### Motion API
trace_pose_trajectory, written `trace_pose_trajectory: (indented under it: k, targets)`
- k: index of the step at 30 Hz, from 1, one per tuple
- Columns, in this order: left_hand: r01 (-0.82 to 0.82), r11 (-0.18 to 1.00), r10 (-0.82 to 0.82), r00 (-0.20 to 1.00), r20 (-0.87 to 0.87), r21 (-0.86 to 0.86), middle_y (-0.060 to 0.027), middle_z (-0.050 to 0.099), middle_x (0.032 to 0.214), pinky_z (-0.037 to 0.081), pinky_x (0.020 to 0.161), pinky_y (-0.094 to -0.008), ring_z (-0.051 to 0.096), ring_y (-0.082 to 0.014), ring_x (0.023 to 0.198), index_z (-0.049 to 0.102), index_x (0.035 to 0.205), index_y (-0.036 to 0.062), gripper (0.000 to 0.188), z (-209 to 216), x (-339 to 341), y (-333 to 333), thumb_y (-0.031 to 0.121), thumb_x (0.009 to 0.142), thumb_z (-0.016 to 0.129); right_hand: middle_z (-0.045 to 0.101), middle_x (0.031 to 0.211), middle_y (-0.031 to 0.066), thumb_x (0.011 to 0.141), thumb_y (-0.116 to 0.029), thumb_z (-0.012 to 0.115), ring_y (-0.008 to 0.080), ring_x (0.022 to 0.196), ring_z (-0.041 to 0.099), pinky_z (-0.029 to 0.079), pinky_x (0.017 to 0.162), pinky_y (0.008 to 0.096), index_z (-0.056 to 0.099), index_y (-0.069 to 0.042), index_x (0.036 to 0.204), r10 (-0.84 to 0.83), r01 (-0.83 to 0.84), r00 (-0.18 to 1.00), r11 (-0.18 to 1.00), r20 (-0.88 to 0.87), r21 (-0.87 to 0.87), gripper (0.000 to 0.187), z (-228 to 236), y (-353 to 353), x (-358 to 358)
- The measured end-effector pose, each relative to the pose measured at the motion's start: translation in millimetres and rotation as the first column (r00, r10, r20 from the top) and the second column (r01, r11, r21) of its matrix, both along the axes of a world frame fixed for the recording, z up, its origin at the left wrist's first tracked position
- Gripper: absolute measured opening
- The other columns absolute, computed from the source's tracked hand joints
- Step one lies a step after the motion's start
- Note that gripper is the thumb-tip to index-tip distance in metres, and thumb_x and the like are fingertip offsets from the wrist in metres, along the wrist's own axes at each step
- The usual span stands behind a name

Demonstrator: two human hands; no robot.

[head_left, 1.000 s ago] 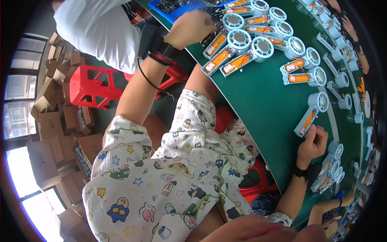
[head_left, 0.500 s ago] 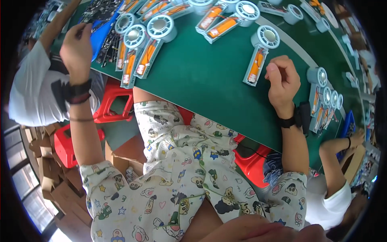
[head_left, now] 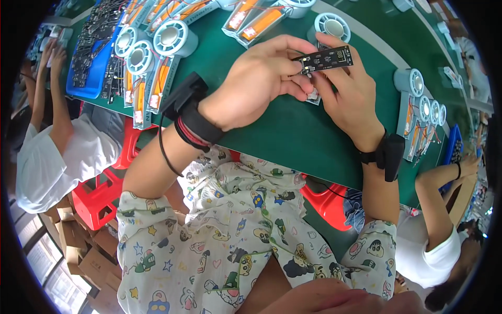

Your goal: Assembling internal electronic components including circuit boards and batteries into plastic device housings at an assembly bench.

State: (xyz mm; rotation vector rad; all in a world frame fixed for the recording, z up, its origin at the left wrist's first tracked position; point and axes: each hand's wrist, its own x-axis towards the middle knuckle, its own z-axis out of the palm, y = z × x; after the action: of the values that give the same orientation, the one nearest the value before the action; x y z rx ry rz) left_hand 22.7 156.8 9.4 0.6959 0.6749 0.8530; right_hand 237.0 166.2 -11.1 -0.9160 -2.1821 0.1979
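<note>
A slim black circuit board (head_left: 330,58) with small pale parts on it is pinched at one end by the fingers of my left hand (head_left: 256,78). Round the board's other end, my right hand (head_left: 351,97) has its fingers apart; whether it touches the board is unclear. Under both hands lies a pale blue handheld fan body with a round head (head_left: 333,26). Its open handle is mostly hidden, with only a bit of its end (head_left: 314,97) showing below my fingers.
More fan bodies with orange batteries (head_left: 170,39) stand at the left and far side of the green table (head_left: 251,133). Several others (head_left: 413,83) sit at the right. A blue tray (head_left: 83,93) holds black boards. Co-workers sit on both sides, near red stools (head_left: 97,201).
My left hand has swung from beside the blue tray to the middle, bringing a circuit board. My right hand has moved slightly up over the fan body, and its fingers have opened out.
</note>
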Motion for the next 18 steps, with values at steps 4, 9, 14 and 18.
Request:
trace_pose_trajectory:
  k: [4,9,14,18]
  targets:
    - [0.098,0.968,-0.061,0.985,-0.161,0.231,-0.0085,0.064,0.110,0.052,0.085,-0.0315,0.064,-0.0171,0.091,0.058,0.129,0.0025,0.029,-7,3,9,0.009,0.100,0.062,0.072,0.118,0.0103,0.085,0.002,0.074,0.0257,0.085,0.074,0.057,0.065,0.0329,0.074,-0.001,0.103,0.058,-0.057,0.998,0.998,-0.028,0.017,0.018,-7,7,6]
    - [0.375,0.306,0.568,0.666,-0.484,0.875,-0.0076,0.064,0.112,0.052,0.083,-0.0307,0.063,-0.0140,0.090,0.058,0.125,0.0015,0.030,-29,5,28,0.015,0.101,0.068,0.074,0.105,0.0097,0.086,0.001,0.075,0.0209,0.080,0.072,0.056,0.064,0.0294,0.073,0.000,0.102,0.035,-0.028,0.997,0.996,0.071,-0.090,0.016,1,6,7]
    - [0.187,0.697,0.263,0.831,-0.489,0.693,-0.0068,0.063,0.111,0.053,0.080,-0.0290,0.064,-0.0131,0.090,0.056,0.125,0.0015,0.028,-35,7,17,0.015,0.102,0.067,0.073,0.094,0.0073,0.087,-0.007,0.080,0.0150,0.071,0.068,0.052,0.062,0.0248,0.073,0.000,0.101,-0.179,0.040,0.949,0.885,-0.260,-0.463,0.017,6,-4,3]
    - [0.147,0.896,0.024,0.926,-0.377,0.418,-0.0060,0.061,0.110,0.054,0.079,-0.0270,0.067,-0.0140,0.090,0.055,0.131,0.0022,0.031,-25,3,11,0.009,0.103,0.065,0.072,0.087,0.0082,0.087,-0.009,0.081,0.0142,0.069,0.066,0.050,0.062,0.0229,0.074,0.000,0.101,-0.346,0.010,0.841,0.779,-0.416,-0.627,0.017,7,-7,3]
